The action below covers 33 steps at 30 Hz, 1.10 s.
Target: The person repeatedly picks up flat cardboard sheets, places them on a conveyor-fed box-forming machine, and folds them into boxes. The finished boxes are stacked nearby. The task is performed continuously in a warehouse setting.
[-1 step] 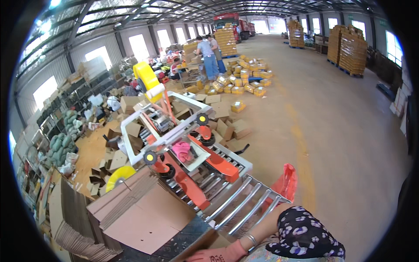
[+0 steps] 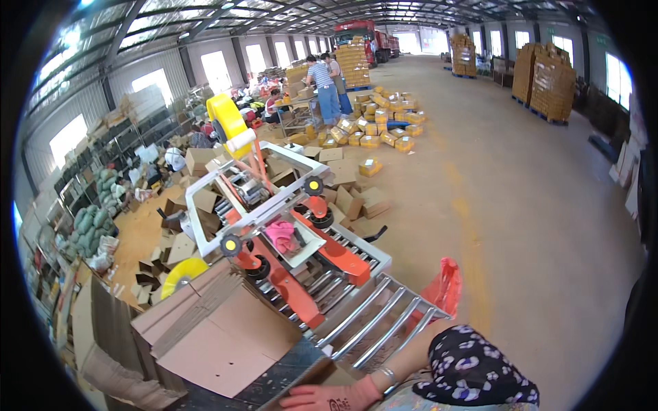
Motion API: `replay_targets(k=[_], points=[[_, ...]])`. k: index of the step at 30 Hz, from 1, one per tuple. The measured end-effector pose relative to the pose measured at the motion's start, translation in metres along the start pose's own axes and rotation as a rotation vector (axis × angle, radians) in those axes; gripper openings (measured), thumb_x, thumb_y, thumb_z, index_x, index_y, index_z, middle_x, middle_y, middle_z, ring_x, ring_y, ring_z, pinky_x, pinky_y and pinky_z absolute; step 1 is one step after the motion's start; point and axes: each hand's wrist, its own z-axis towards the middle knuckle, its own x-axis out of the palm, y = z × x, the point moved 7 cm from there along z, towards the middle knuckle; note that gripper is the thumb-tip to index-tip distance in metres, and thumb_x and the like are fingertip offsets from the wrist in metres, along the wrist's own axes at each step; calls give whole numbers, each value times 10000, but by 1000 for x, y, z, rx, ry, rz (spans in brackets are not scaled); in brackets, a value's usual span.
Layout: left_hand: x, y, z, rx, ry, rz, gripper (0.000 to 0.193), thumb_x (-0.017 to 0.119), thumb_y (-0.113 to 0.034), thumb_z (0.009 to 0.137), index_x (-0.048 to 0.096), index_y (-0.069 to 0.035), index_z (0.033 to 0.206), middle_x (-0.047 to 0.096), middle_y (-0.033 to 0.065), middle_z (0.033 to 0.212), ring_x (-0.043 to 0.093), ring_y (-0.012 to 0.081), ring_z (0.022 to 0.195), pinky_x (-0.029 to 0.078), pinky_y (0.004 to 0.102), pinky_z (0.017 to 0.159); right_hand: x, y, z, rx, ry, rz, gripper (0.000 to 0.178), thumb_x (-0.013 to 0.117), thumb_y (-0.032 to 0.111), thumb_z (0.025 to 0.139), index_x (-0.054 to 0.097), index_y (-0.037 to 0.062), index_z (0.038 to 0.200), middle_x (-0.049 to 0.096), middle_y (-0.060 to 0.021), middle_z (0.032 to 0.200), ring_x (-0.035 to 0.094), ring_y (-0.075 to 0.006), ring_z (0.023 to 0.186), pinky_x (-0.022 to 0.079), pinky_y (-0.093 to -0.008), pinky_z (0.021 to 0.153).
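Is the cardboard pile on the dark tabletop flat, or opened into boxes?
Flat: the cardboard pile shows thin sheets lying layered, their edges close together.

On the near side of the tape machine (image 2: 339, 259), the bottom edge cuts off part of the right hand (image 2: 336, 397) in its pink glove, so you can't tell if the fingers are holding anything. Left of the machine, the pile of flat cardboard (image 2: 103, 332) gets lost in the dark round edge, and right behind the machine its bars hide bits of the brown boxes (image 2: 351, 200). Far behind the machine, a tall stack of yellow boxes (image 2: 354, 63) covers part of the red truck (image 2: 355, 29), and the people (image 2: 321, 77) are too small to see what their hands are doing.
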Motion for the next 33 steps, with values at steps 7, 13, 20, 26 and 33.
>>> replay_targets(k=[7, 13, 20, 26, 33], points=[[33, 68, 35, -221, -516, 236, 643, 618, -277, 855, 389, 37, 1367, 594, 210, 1181, 585, 327, 1086, 459, 438, 936, -24, -15, -132, 457, 213, -16, 333, 595, 283, 913, 593, 30, 1131, 503, -153, 1384, 418, -365, 1329, 247, -539, 1127], [84, 33, 248, -171, 218, -786, 658, 611, -438, 892, 392, -96, 1410, 603, 182, 1243, 585, 269, 1146, 426, 378, 1002, -111, -5, -221, 742, -395, -285, 269, 555, 141, 848, 598, 51, 1098, 517, -171, 1218, 464, -401, 1156, 342, -548, 1004], [85, -52, 413, 282, -518, -137, 291, 577, -176, 883, 580, -10, 1122, 617, 145, 1021, 593, 315, 1006, 475, 404, 914, -106, -89, -252, 822, -604, -878, 290, 482, 211, 886, 572, 39, 1101, 537, -145, 1157, 481, -375, 1105, 303, -557, 1027], [85, 21, 307, 309, -692, -112, 266, 637, -157, 822, 605, -28, 1053, 608, 122, 1061, 570, 316, 1035, 405, 450, 974, -51, -199, -177, 726, -597, -887, 326, 506, 214, 941, 554, 29, 1205, 544, -155, 1267, 446, -348, 1238, 222, -555, 1099], [67, 208, 182, -449, -546, 333, 317, 608, -259, 824, 614, -41, 1054, 616, 221, 1103, 569, 404, 1015, 405, 533, 930, 111, -250, 79, 398, -8, -460, 589, 627, 292, 866, 456, 81, 1387, 519, -118, 1384, 409, -333, 1334, 241, -533, 1120]])
